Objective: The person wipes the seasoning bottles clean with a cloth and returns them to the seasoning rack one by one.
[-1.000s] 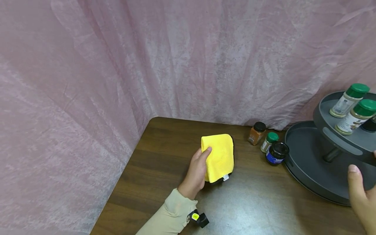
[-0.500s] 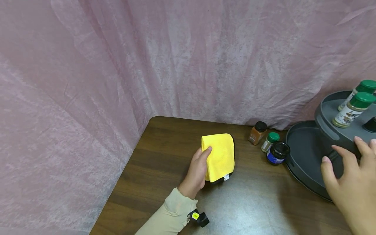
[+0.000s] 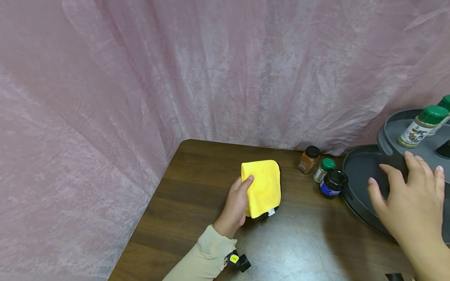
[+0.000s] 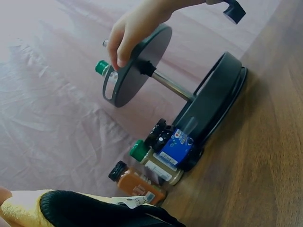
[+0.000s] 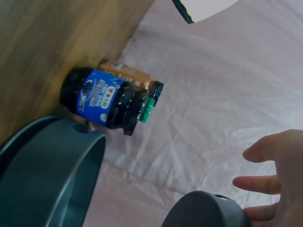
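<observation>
My left hand (image 3: 236,205) grips a folded yellow cloth (image 3: 263,187) with its thumb on top. In the left wrist view the dark underside of the cloth (image 4: 90,209) shows, with a white tag. My right hand (image 3: 411,199) has its fingers spread and loosely bent at the near rim of the upper tray (image 3: 393,144) of a dark grey two-tier turntable rack. On that tray stand a green-capped seasoning bottle (image 3: 416,132), a second one (image 3: 445,103) partly behind it, and a dark object (image 3: 444,149) cut by the frame edge.
Left of the lower tray (image 3: 362,164), on the wooden table (image 3: 197,175), stand an orange-brown spice bottle (image 3: 307,162), a small green-capped bottle (image 3: 321,173) and a dark jar (image 3: 330,189) with a blue label. A pink curtain (image 3: 225,78) hangs behind the table.
My right hand has come left into view along the upper tray's near rim. The upper tray has turned, shifting its bottles around. My left hand and the cloth have stayed in place.
</observation>
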Demonstrator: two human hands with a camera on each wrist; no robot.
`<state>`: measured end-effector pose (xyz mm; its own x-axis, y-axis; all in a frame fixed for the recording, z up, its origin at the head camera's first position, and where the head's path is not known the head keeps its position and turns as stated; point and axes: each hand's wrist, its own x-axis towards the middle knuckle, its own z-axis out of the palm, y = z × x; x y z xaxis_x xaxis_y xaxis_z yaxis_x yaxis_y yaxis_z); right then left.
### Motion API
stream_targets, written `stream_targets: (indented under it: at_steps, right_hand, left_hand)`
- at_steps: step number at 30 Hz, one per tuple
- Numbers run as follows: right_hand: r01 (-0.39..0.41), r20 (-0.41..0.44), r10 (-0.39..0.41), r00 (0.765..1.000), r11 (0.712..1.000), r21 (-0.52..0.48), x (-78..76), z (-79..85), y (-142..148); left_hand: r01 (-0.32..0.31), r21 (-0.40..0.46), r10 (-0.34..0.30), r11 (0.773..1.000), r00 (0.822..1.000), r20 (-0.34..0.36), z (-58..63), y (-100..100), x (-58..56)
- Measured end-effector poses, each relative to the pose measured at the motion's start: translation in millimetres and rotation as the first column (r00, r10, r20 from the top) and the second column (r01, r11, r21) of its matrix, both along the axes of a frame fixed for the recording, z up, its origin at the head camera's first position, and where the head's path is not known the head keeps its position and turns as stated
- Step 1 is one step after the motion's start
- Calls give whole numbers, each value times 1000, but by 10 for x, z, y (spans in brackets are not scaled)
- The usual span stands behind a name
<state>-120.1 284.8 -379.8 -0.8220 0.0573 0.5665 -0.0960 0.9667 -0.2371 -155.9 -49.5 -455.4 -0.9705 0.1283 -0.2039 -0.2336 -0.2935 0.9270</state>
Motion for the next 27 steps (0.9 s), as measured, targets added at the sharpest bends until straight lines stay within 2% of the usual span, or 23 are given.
stream_targets:
  at_steps: [5, 11, 14, 17, 20, 24, 27]
  right_hand:
    - [-11, -5, 11, 1000, 1000, -11, -34, 42, -22]
    - [-48, -69, 41, 997, 994, -102, -19, 99, -85]
    - [-38, -59, 29, 998, 984, -172, 7, 104, -154]
    - [-49, 18, 54, 998, 973, -224, 10, 66, -225]
    - [-71, 126, 107, 986, 963, -259, -44, -46, -280]
    - [-43, 267, 125, 956, 955, -294, -160, -232, -311]
    - [1, 382, 116, 917, 956, -293, -256, -348, -317]
  left_hand:
    - [-4, 3, 4, 1000, 1000, 7, 2, -5, -3]
    - [-12, 8, 12, 1000, 1000, 9, -7, -8, -9]
    - [-19, 13, 18, 1000, 1000, 6, -10, -6, -11]
    - [-21, 17, 20, 1000, 1000, 7, -7, -5, -12]
    - [-24, 17, 23, 1000, 1000, 10, -13, -6, -15]
    - [-22, 18, 22, 1000, 1000, 10, -24, -6, -20]
    - [-15, 22, 15, 1000, 1000, 7, -35, -2, -19]
